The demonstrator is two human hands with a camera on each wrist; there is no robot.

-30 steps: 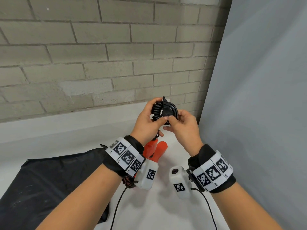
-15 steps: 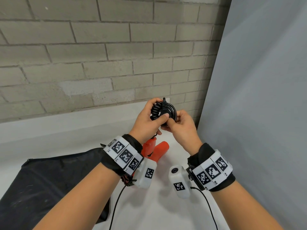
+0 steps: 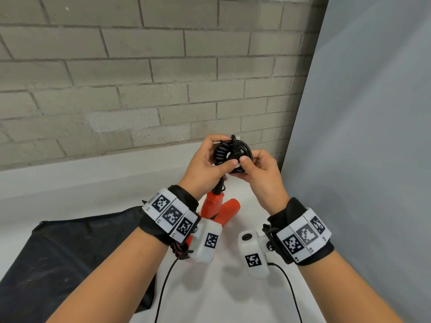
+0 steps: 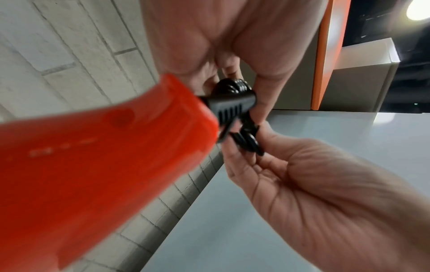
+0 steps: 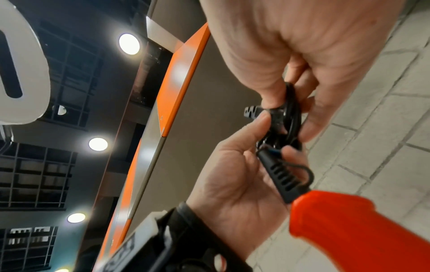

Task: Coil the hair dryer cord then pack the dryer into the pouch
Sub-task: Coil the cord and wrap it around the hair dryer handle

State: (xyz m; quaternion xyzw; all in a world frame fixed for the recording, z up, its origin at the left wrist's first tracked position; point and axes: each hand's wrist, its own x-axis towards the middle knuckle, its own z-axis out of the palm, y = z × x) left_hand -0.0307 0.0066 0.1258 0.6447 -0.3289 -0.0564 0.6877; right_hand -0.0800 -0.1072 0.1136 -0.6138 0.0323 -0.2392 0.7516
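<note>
Head view, entry one: your left hand is gripping the coiled cord, fingers curled over the top of the bundle and thumb pressing its near face. Your right hand is pinching the same bundle from the other side, thumb tip now meeting the left thumb; half a second ago the two thumbs were sitting slightly apart, and the bundle has barely shifted. By my reading, you are finishing the wrap and securing the loose end, so coiling is nearly done and packing has not begun.

Entry two, cord: black, glossy, partly a tight spring-like spiral, partly smooth round loops, with a ribbed rubber strain relief leading into the handle.

Entry three, hair dryer: orange-red smooth plastic, hanging below your hands by its cord end, above the table.

Entry four, pouch: black soft fabric, lying flat and slightly wrinkled at your left on the white table, well apart from the dryer's cord end.
</note>
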